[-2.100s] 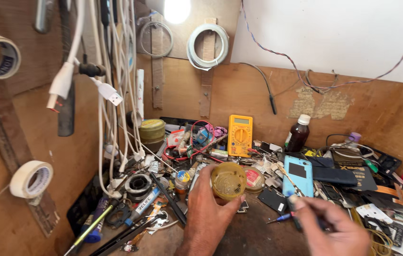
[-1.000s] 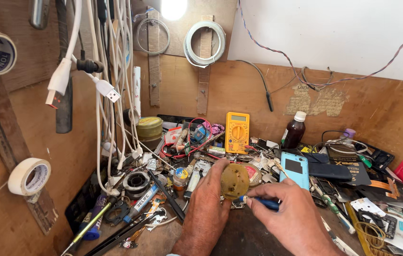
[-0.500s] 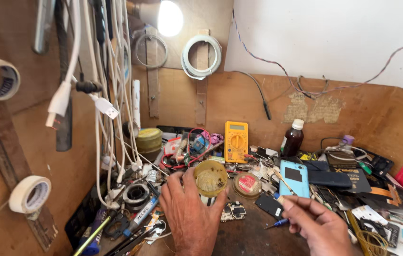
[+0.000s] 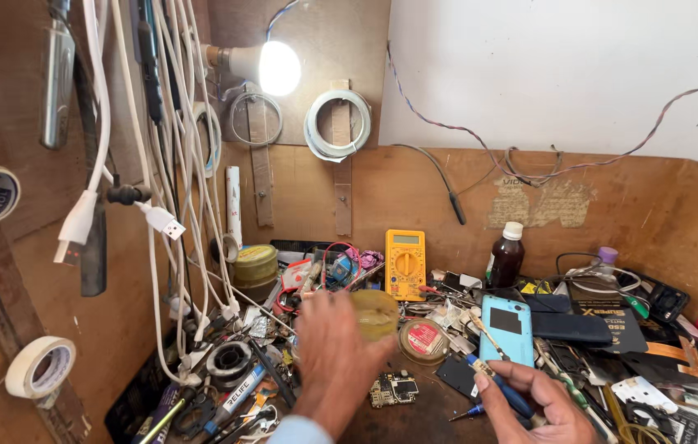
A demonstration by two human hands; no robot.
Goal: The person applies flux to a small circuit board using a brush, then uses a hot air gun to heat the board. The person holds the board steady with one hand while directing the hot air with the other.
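In the head view, the left hand (image 4: 334,362) was raised over the near middle of the bench, blurred, its fingers curled around a small round yellowish tub (image 4: 375,313) held at the fingertips; the blur made it hard to tell how firm the grip was. The tub sat above the clutter, just left of a round tin (image 4: 423,339) with a red label that lay on the bench. A bare circuit board (image 4: 392,389) lay just right of the left wrist.

The right hand (image 4: 539,403) was low at the near right, fingers closed around a blue-handled screwdriver (image 4: 495,385), its shaft pointing up and left toward the far side. A second small blue screwdriver (image 4: 468,411) lay on the bench just left of that hand. A light blue phone (image 4: 506,329) lay just beyond the right hand, back up.

Farther back, a yellow multimeter (image 4: 405,263) leaned against the wooden back wall, with a dark brown bottle (image 4: 506,256) with a white cap to its right. A lit bulb (image 4: 271,67) shone at the top of the wall. White cables (image 4: 164,164) hung down on the left, and two tape rolls (image 4: 40,367) were fixed to the left wall. A solder reel (image 4: 230,359) lay at the near left.
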